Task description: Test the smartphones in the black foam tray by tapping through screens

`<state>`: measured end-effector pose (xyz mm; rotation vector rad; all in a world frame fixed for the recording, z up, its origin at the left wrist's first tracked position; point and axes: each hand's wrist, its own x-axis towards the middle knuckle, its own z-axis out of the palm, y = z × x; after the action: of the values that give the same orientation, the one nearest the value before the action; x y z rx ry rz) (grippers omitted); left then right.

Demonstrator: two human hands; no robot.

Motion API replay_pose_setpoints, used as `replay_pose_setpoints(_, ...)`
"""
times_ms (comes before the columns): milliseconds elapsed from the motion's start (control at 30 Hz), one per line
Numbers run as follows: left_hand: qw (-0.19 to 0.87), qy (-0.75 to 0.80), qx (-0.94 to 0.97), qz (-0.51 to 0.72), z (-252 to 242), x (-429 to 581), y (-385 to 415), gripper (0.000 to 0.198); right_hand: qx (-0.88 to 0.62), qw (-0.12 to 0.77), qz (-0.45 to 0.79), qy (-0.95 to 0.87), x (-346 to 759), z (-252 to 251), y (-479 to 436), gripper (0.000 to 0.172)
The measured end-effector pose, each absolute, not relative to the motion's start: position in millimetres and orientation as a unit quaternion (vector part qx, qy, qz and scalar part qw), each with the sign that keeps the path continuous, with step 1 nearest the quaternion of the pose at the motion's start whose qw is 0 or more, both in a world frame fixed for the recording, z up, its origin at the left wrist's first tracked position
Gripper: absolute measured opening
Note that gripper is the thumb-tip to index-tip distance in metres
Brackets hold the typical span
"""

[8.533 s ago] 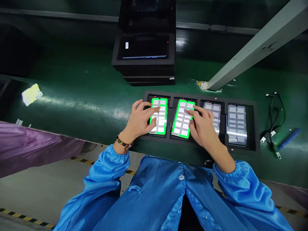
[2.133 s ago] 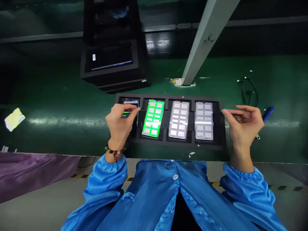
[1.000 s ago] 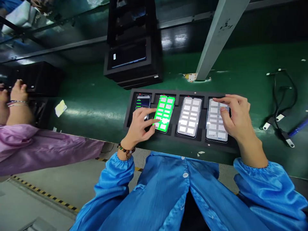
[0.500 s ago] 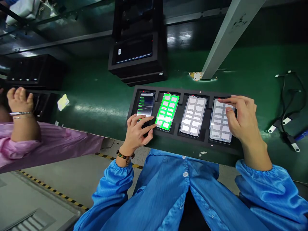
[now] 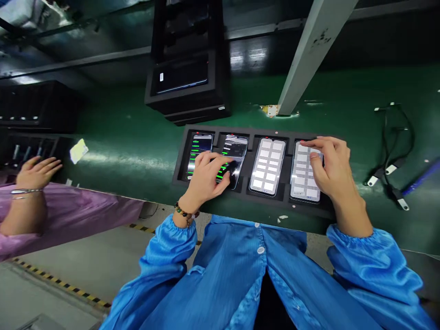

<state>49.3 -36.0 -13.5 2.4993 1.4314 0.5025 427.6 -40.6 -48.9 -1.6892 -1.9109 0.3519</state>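
Resting on green belt [image 5: 130,137] | tray [image 5: 178,176] | fingers spread, tapping phones [image 5: 267,165]

place: electronics factory, phone test line
surface: green belt [image 5: 130,137] as counter
fixture: black tray [image 5: 247,195] with four lit phones [image 5: 268,165] in slots
stock: stacked black trays [image 5: 187,98] behind
clothing: blue smock [image 5: 240,275]; co-worker in pink sleeve [image 5: 68,215] alongside
floor: yellow-black hazard tape [image 5: 62,286]
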Motion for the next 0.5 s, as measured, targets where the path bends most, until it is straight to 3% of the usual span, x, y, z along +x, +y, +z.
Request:
replay_pose_setpoints(233, 0.104, 0.394, 0.905, 0.122, -13.8, 130.2, 17.5, 0.048, -0.621, 0.275, 0.137, -0.721, 425.8, -47.1, -40.1, 0.040)
replay_pose_setpoints(500, 0.057, 0.377, 0.916, 0.121, -19.8, 145.4, 27.6, 0.050, -0.622, 0.271, 0.168, -0.715, 422.9, -43.9, -35.9, 0.043)
